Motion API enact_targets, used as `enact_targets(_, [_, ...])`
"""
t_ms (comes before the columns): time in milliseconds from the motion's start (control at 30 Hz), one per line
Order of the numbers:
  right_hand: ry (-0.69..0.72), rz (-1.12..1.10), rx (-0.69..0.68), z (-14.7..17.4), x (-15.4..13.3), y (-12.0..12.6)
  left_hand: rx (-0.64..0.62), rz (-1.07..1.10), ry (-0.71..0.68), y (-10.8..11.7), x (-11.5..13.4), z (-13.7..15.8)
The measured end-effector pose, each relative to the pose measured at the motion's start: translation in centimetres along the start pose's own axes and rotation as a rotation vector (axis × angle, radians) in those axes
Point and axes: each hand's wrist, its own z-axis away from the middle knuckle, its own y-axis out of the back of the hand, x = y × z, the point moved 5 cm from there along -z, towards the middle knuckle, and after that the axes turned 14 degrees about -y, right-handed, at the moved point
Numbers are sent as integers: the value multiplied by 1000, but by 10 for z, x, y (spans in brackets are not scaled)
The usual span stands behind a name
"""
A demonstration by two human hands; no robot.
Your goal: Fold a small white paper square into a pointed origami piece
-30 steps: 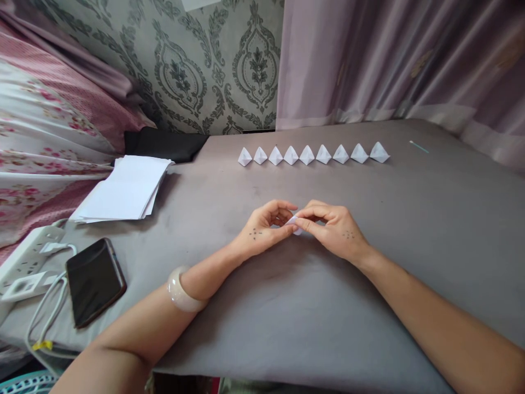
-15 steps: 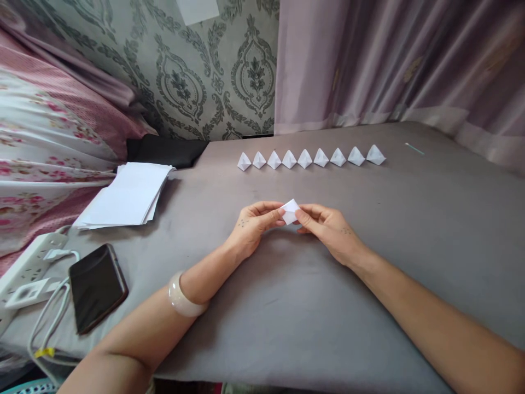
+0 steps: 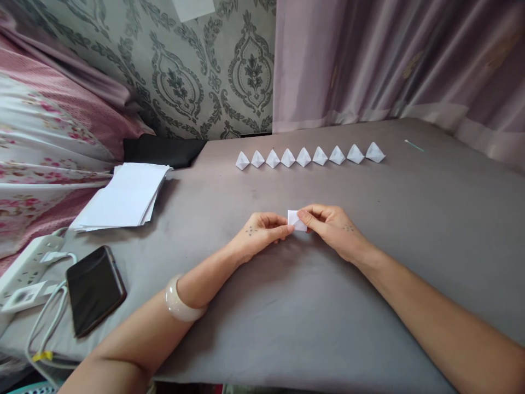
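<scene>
A small folded white paper square (image 3: 297, 221) is pinched between my two hands above the grey cloth surface. My left hand (image 3: 262, 235) grips its left edge and lower corner between thumb and fingers. The thumb of my right hand (image 3: 330, 227) presses on its upper right part, with the fingers curled behind and partly hidden. Beyond my hands, a row of several folded white paper shapes (image 3: 303, 157) with pointed tops stands across the surface. A pale bangle (image 3: 182, 301) circles my left forearm.
At the left lies a stack of white paper sheets (image 3: 123, 194), with a black flat item (image 3: 164, 150) behind it. Nearer are a phone (image 3: 96, 290), a white power strip (image 3: 27, 262) and cables. A cotton swab (image 3: 414, 145) lies at the far right, before the curtain (image 3: 348, 60).
The folded paper has turned from a diamond to a square position and shifted slightly right and nearer. Both hands still hold it, the left one a little lower.
</scene>
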Motion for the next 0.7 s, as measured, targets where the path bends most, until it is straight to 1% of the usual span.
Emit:
enact_targets(100, [4, 24, -31, 0, 0, 0, -26, -5, 24, -3, 0, 2])
enact_targets(167, [-6, -8, -44, -1, 1, 1, -20, 60, 18, -5, 1, 1])
enact_targets(233, [-32, -104, -65, -3, 2, 0, 27, 160, 15, -6, 2, 0])
enact_targets(333, [-97, -265, -106, -4, 7, -5, 129, 292, 44, -6, 0, 0])
enact_targets(400, [-109, -298, -79, -4, 9, -7, 183, 342, 62, -6, -2, 0])
enact_targets(467, [-88, -283, -17, -3, 9, -7, 209, 358, 71, -7, -3, 0])
enact_targets(533, [-82, -249, 32, -4, 9, -5, 179, 333, 98, -8, -4, 0])
enact_targets(600, [-109, -175, 46, -5, 9, -1, 117, 233, 149, -6, -6, 0])
enact_targets(667, [-149, -58, 37, -7, 11, 3, 120, 18, 140, 3, -6, 0])
enact_targets(700, [-163, 9, 31, -8, 13, 4, 158, -120, 91, 10, -3, -1])
